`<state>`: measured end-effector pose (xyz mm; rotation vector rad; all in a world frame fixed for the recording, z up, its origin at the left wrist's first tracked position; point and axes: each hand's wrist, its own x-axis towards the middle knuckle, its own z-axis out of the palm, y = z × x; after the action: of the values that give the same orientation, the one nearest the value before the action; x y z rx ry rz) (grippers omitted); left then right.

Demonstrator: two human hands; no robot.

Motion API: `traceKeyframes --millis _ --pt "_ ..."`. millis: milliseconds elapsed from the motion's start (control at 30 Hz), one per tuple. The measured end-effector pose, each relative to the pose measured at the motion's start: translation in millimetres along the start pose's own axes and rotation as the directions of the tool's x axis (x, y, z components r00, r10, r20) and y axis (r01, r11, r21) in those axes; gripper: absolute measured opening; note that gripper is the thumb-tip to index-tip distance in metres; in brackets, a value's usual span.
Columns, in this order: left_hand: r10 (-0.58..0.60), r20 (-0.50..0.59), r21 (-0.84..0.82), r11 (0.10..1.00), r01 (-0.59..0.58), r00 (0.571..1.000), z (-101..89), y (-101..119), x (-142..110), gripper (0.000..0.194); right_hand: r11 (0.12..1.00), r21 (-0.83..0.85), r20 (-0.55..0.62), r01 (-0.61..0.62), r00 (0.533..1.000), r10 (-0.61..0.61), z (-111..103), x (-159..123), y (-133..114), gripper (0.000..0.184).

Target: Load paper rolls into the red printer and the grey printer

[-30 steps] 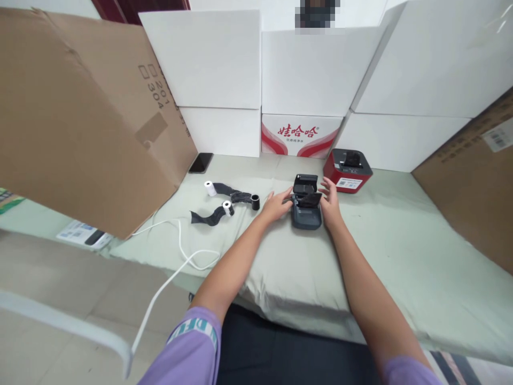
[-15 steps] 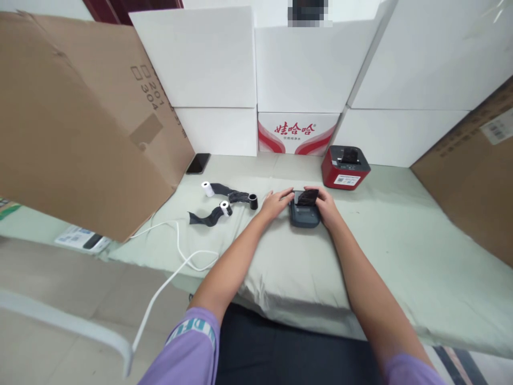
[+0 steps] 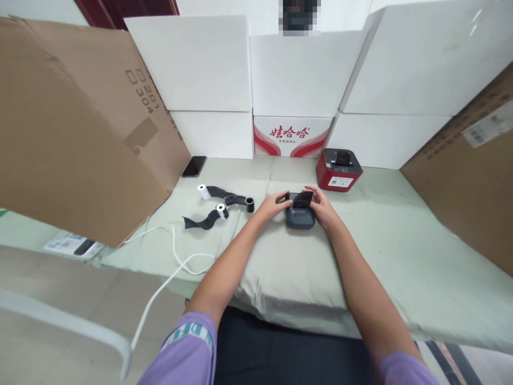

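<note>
A small dark receipt printer (image 3: 300, 219) lies on the cloth-covered table in front of me, its lid down. From its slot a strip of black paper (image 3: 303, 200) sticks up. My left hand (image 3: 274, 206) grips the printer's left side, thumb and fingers bent against its back left corner. On the opposite side my right hand (image 3: 323, 208) is curled around the back right corner, beside the black strip. Paper rolls lie to the left: a white roll (image 3: 204, 192) and a dark roll (image 3: 249, 205) with black paper between them, and another roll (image 3: 222, 210) trailing a black tail.
A red and black printer (image 3: 339, 172) stands behind my right hand. A phone (image 3: 194, 166) lies at the back left. White boxes (image 3: 290, 75) wall the back, with cardboard boxes (image 3: 72, 139) at both sides. A white cable (image 3: 175, 246) crosses the front left.
The small printer's lid, raised before, has come down over the roll bay, leaving black paper out. My right hand has shifted from beside the raised lid onto the back corner.
</note>
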<state>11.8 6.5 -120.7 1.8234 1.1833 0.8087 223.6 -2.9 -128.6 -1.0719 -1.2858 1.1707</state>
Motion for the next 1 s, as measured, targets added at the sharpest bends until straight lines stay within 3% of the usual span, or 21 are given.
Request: traceKeyframes --millis 167,267,400,533,633,800,1000 --pt "-0.001 -0.019 0.136 0.991 0.004 1.0 -1.2 3.6 -3.5 0.057 0.978 -0.209 -0.239 -0.008 0.97 -0.043 4.6 -11.3 0.9 0.046" --pt "0.0 -0.045 0.184 0.983 0.008 0.999 -0.4 4.9 -4.5 0.057 0.934 -0.353 -0.352 -0.055 0.933 -0.078 18.6 -30.8 -10.3 0.048" --pt "0.006 -0.046 0.196 0.981 0.003 0.999 0.3 5.9 -4.2 0.049 0.873 -0.487 -0.355 -0.038 0.922 -0.157 51.3 -59.9 -26.3 0.076" --pt "0.007 -0.052 0.195 0.981 0.003 0.999 0.1 5.3 -3.7 0.048 0.733 -0.679 -0.279 -0.052 0.941 -0.192 74.7 -75.0 -27.9 0.116" --pt "0.02 -0.06 0.196 0.981 -0.008 0.998 0.3 4.1 -3.5 0.048 0.675 -0.737 -0.256 -0.04 0.94 -0.224 76.5 -76.0 -25.5 0.123" --pt "-0.003 -0.047 0.19 0.982 0.011 0.999 0.6 4.8 -4.1 0.05 0.676 -0.73 -0.346 -0.094 0.905 -0.247 43.0 -75.2 -39.6 0.123" --pt "-0.013 -0.024 0.202 0.979 0.017 1.0 0.8 9.8 -6.1 0.051 0.592 -0.762 -0.5 -0.262 0.819 -0.281 -45.6 -82.8 -50.8 0.132"
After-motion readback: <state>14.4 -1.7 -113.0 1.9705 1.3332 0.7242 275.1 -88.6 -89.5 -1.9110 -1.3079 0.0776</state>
